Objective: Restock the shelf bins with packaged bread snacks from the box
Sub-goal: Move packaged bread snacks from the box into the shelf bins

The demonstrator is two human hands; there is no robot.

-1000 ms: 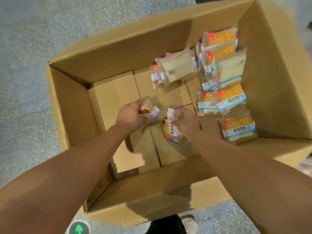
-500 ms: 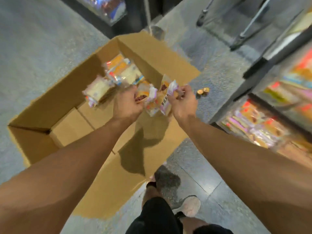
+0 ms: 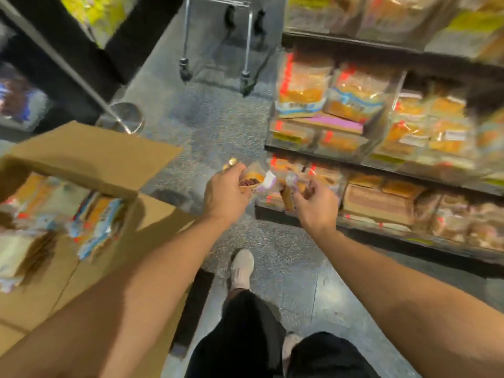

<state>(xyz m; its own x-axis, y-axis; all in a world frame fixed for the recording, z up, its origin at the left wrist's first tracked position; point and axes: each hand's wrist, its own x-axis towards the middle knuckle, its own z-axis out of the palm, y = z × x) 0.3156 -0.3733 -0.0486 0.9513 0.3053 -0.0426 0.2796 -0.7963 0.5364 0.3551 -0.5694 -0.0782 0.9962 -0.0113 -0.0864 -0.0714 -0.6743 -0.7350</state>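
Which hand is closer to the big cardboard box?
Left. The left hand holds a snack just right of the cardboard box; the right hand is farther right, at the shelf bins.

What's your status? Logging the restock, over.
Left hand holds one purple-trimmed bread snack packet; right hand holds another. Both short of blurred lower shelf bins. Nothing in the way.

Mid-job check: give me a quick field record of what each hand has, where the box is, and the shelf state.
left hand: grips one purple-banded snack pack
right hand: grips a second pack
hands' position: raised in front of the lowest shelf tier
box: open, on the person's left, packs remain inside
shelf stock: packaged bread on all visible tiers
image quality: motion-blurred, labels unreadable
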